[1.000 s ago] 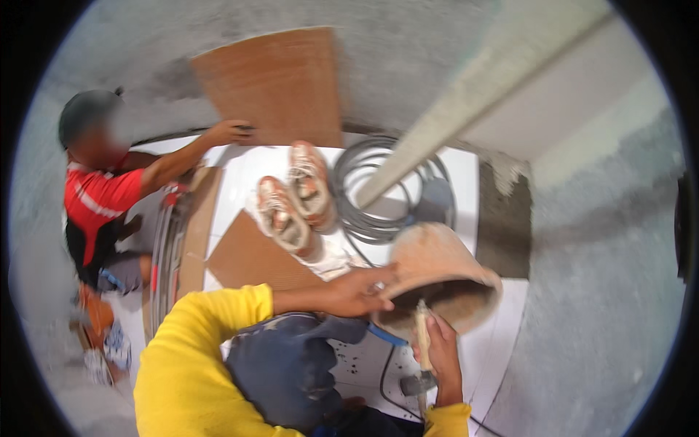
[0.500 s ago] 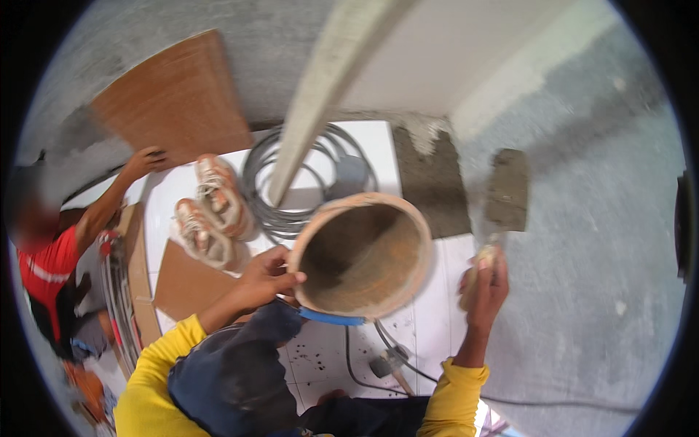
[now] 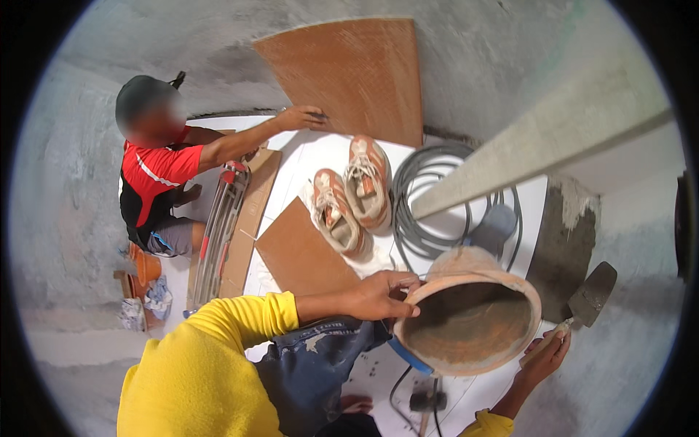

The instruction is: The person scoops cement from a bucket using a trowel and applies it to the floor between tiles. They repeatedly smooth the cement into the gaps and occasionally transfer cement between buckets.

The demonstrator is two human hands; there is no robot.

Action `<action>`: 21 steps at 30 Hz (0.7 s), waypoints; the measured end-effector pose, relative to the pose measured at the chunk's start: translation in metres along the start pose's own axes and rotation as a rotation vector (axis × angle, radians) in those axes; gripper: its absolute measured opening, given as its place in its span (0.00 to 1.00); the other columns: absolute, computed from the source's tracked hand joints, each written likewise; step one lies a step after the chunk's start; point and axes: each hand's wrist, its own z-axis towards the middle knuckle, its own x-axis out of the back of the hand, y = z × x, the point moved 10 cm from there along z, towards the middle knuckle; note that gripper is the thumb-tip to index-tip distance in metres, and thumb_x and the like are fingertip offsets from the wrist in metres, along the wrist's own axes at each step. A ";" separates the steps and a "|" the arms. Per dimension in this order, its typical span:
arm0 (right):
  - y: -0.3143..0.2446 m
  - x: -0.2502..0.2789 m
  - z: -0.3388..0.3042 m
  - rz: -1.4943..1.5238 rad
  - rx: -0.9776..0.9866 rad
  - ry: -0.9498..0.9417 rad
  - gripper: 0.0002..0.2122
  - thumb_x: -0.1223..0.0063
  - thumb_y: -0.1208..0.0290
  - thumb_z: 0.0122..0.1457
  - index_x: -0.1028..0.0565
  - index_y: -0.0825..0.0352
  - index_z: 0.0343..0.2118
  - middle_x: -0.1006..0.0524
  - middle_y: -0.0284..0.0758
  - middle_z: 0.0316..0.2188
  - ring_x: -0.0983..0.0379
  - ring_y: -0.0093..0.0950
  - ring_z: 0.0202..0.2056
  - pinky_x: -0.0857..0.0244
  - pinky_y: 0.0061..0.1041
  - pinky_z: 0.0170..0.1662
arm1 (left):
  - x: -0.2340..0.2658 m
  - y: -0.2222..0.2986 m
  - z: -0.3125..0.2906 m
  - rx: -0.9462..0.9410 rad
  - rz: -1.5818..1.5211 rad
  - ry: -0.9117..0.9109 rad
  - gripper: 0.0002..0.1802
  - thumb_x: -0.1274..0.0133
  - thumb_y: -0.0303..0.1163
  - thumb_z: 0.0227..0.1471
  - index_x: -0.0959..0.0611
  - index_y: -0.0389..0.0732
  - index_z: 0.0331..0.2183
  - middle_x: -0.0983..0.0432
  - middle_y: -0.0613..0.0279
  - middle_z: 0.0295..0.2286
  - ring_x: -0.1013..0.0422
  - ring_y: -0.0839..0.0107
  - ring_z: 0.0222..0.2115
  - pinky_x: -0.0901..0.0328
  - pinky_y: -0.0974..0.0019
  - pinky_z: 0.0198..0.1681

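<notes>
Gripping by its edge with the left hand (image 3: 382, 297) a tilted orange-tan bucket (image 3: 473, 339), grey-stained inside, at four o'clock from centre. Clasping with the right hand (image 3: 542, 357), at the bucket's three o'clock, a pale-handled, grey-bladed trowel (image 3: 593, 295) aimed toward one o'clock.

Shoes (image 3: 368, 183) left of bucket (image 3: 470, 324), trowel (image 3: 593, 295) right.
</notes>
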 end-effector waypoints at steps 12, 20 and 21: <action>-0.065 0.143 -0.337 -0.439 -0.339 0.067 0.27 0.49 0.59 0.69 0.36 0.76 0.61 0.29 0.35 0.25 0.34 0.22 0.19 0.40 0.23 0.22 | -0.036 0.015 -0.139 -0.043 -0.230 0.219 0.10 0.35 0.27 0.58 0.21 0.39 0.39 0.24 0.68 0.32 0.28 0.80 0.34 0.30 0.70 0.36; -0.137 0.170 -0.445 -0.307 -0.363 -0.115 0.09 0.53 0.65 0.70 0.32 0.66 0.39 0.33 0.31 0.20 0.35 0.22 0.19 0.39 0.23 0.23 | -0.059 0.041 -0.322 -0.033 -0.367 0.492 0.10 0.38 0.31 0.59 0.24 0.40 0.38 0.28 0.69 0.27 0.33 0.80 0.24 0.34 0.72 0.27; -0.144 0.179 -0.445 -0.347 -0.357 -0.118 0.10 0.53 0.64 0.71 0.32 0.65 0.38 0.33 0.31 0.20 0.36 0.21 0.19 0.38 0.24 0.22 | -0.057 0.040 -0.341 -0.009 -0.416 0.508 0.11 0.38 0.31 0.59 0.24 0.39 0.38 0.28 0.69 0.27 0.32 0.80 0.25 0.33 0.72 0.27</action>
